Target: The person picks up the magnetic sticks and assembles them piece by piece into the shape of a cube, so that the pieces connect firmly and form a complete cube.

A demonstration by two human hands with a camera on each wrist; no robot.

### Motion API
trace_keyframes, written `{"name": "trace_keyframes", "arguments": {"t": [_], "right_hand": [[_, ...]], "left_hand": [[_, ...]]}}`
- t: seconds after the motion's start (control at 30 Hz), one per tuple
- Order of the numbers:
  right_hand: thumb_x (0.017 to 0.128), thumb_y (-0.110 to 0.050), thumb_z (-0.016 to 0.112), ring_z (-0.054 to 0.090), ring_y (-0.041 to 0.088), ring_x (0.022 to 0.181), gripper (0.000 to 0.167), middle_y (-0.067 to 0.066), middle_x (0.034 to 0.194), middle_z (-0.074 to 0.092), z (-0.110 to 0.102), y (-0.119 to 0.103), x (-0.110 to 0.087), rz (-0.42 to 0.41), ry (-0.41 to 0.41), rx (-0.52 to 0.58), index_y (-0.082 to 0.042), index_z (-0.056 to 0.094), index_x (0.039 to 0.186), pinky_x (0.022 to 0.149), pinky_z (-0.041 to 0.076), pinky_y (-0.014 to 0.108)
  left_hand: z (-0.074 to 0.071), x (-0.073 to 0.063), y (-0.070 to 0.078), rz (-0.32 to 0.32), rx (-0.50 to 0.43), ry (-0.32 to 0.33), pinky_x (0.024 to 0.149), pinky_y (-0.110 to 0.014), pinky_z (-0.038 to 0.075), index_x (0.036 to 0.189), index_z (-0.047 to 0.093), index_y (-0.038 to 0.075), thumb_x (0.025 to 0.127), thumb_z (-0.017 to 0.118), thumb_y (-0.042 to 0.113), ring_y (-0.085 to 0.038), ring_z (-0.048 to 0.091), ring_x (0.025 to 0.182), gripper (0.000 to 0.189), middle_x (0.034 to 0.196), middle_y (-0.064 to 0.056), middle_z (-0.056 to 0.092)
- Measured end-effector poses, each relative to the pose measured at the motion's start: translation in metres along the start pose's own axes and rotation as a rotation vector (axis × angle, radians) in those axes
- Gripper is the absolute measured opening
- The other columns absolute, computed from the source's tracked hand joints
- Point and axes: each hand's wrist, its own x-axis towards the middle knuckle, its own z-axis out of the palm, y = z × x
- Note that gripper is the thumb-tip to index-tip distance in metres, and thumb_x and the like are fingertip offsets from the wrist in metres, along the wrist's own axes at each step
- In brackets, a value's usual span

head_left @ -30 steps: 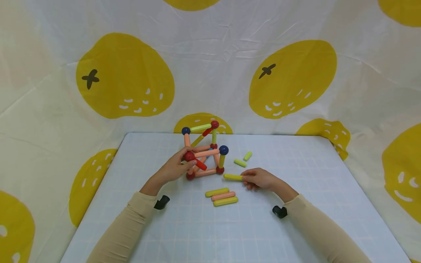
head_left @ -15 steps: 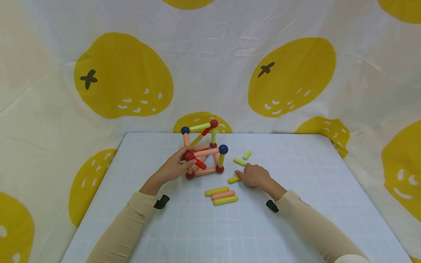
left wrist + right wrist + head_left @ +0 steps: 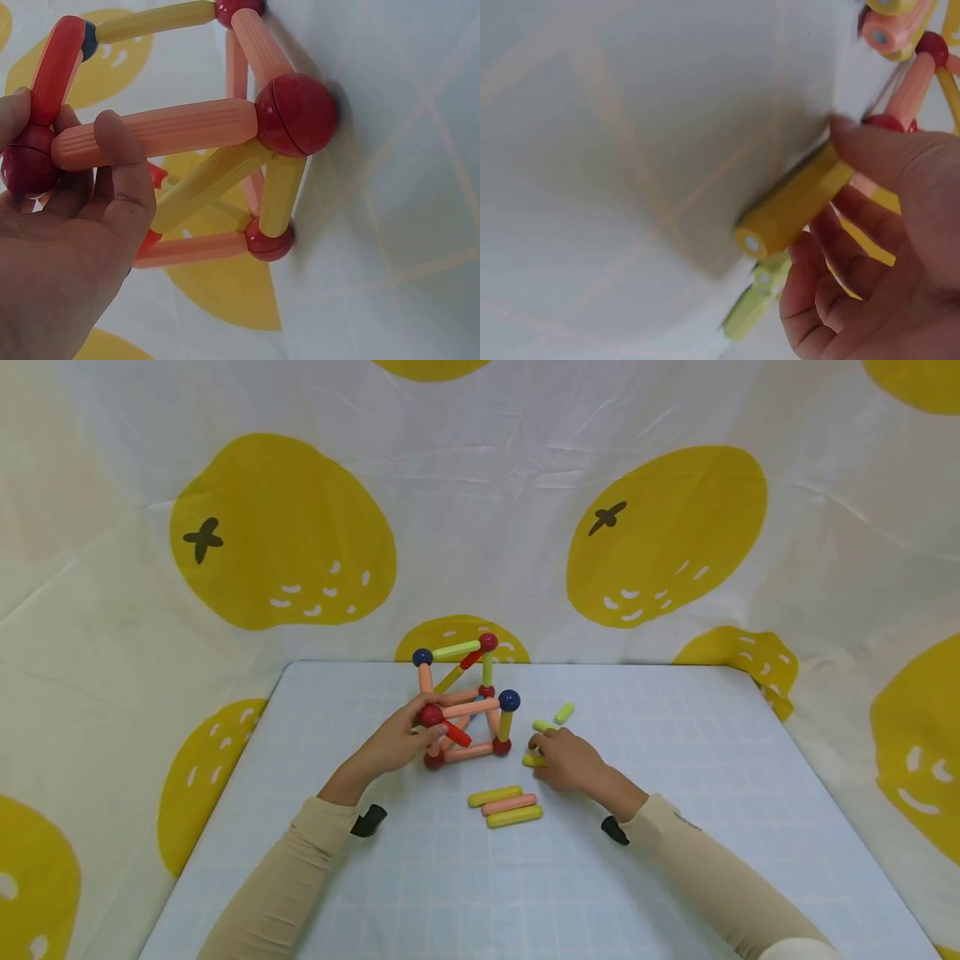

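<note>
A cube-like frame of magnetic rods and balls [image 3: 471,750] stands on the table. My left hand [image 3: 401,745] grips its near-left top corner, with thumb and fingers round a red ball [image 3: 30,161]; a short red rod [image 3: 56,71] sticks out from that ball. To the right of the frame, my right hand [image 3: 573,762] has its thumb and fingers round a yellow magnetic rod [image 3: 791,206], low over the tabletop. In the head view the hand hides part of this rod. Just beyond the fingers lies a short light green rod [image 3: 544,726].
Another short light green rod [image 3: 564,713] lies a little farther back. In front of the frame, two yellow rods [image 3: 514,817] and a pink rod [image 3: 509,805] lie side by side. A fruit-print cloth [image 3: 480,527] hangs behind the table [image 3: 420,893].
My right hand has moved left and slightly away from me, toward the light green rods, now covering more of the yellow rod. My left hand and the frame stay where they were.
</note>
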Motion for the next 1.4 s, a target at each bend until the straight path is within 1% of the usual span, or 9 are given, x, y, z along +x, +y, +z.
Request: {"name": "trace_keyframes", "arguments": {"t": [0.13, 0.3, 0.43, 0.53, 0.77, 0.97, 1.17, 1.3, 1.4], "right_hand": [[0.094, -0.042, 0.071, 0.061, 0.020, 0.087, 0.049, 0.006, 0.101, 0.068, -0.010, 0.017, -0.012, 0.097, -0.019, 0.094, -0.012, 0.062, 0.131, 0.072, 0.052, 0.036], [0.099, -0.044, 0.062, 0.059, 0.015, 0.065, 0.043, 0.001, 0.081, 0.070, -0.009, 0.043, -0.026, 0.259, -0.124, 0.375, -0.012, 0.060, 0.129, 0.059, 0.045, 0.029], [0.100, -0.033, 0.065, 0.060, 0.013, 0.057, 0.035, -0.001, 0.084, 0.074, 0.002, 0.055, -0.027, 0.279, -0.197, 0.631, -0.013, 0.059, 0.128, 0.054, 0.048, 0.027], [0.100, -0.026, 0.065, 0.058, 0.011, 0.055, 0.032, 0.000, 0.087, 0.075, 0.008, 0.056, -0.022, 0.260, -0.199, 0.732, -0.011, 0.060, 0.129, 0.054, 0.047, 0.025], [0.100, -0.025, 0.066, 0.055, 0.010, 0.060, 0.040, 0.000, 0.094, 0.077, 0.008, 0.044, -0.018, 0.267, -0.183, 0.887, -0.008, 0.061, 0.135, 0.057, 0.046, 0.023], [0.098, -0.028, 0.069, 0.054, 0.008, 0.065, 0.045, 0.007, 0.105, 0.078, 0.001, 0.014, -0.020, 0.218, -0.188, 1.090, -0.008, 0.061, 0.137, 0.059, 0.043, 0.020], [0.100, -0.026, 0.067, 0.057, 0.008, 0.067, 0.043, 0.010, 0.109, 0.077, 0.003, -0.008, -0.021, 0.223, -0.198, 1.208, -0.006, 0.061, 0.137, 0.060, 0.043, 0.018], [0.102, -0.023, 0.064, 0.056, 0.009, 0.068, 0.041, 0.010, 0.109, 0.077, 0.007, -0.016, -0.021, 0.232, -0.197, 1.243, -0.005, 0.060, 0.138, 0.061, 0.043, 0.018], [0.103, -0.022, 0.062, 0.057, 0.009, 0.068, 0.040, 0.010, 0.109, 0.076, 0.008, -0.020, -0.019, 0.248, -0.192, 1.264, -0.004, 0.060, 0.139, 0.062, 0.044, 0.017]], "left_hand": [[-0.003, -0.001, 0.000, -0.016, 0.017, 0.009, 0.084, -0.042, 0.051, 0.142, 0.045, 0.022, 0.104, 0.056, 0.015, -0.042, 0.061, 0.105, 0.041, 0.138, -0.005, 0.060], [-0.005, -0.002, 0.000, 0.006, 0.030, 0.010, 0.087, -0.043, 0.053, 0.142, 0.046, 0.022, 0.104, 0.057, 0.016, -0.042, 0.060, 0.112, 0.040, 0.149, -0.005, 0.055], [-0.004, -0.004, 0.002, -0.007, 0.031, 0.012, 0.089, -0.044, 0.053, 0.142, 0.046, 0.022, 0.104, 0.058, 0.015, -0.043, 0.058, 0.116, 0.040, 0.147, -0.004, 0.056], [-0.003, -0.004, 0.003, -0.021, 0.039, 0.019, 0.087, -0.040, 0.052, 0.141, 0.046, 0.022, 0.104, 0.058, 0.016, -0.040, 0.058, 0.114, 0.040, 0.141, -0.004, 0.059], [-0.002, 0.001, 0.005, 0.035, 0.019, -0.009, 0.084, -0.037, 0.052, 0.142, 0.046, 0.019, 0.105, 0.056, 0.015, -0.043, 0.060, 0.111, 0.038, 0.147, -0.004, 0.057], [-0.002, 0.002, 0.006, 0.065, 0.014, 0.001, 0.082, -0.042, 0.053, 0.141, 0.046, 0.018, 0.105, 0.055, 0.012, -0.046, 0.061, 0.107, 0.038, 0.154, -0.002, 0.051], [0.001, 0.002, 0.003, 0.047, 0.018, 0.016, 0.082, -0.038, 0.054, 0.140, 0.047, 0.022, 0.105, 0.058, 0.018, -0.044, 0.061, 0.108, 0.037, 0.154, 0.000, 0.052], [0.003, 0.002, 0.000, 0.039, 0.013, 0.024, 0.085, -0.044, 0.053, 0.139, 0.049, 0.024, 0.105, 0.058, 0.017, -0.044, 0.060, 0.112, 0.036, 0.154, 0.001, 0.052], [0.003, 0.002, -0.001, 0.028, 0.019, 0.045, 0.084, -0.044, 0.053, 0.138, 0.050, 0.025, 0.104, 0.058, 0.015, -0.043, 0.061, 0.108, 0.037, 0.150, -0.004, 0.055]]}}
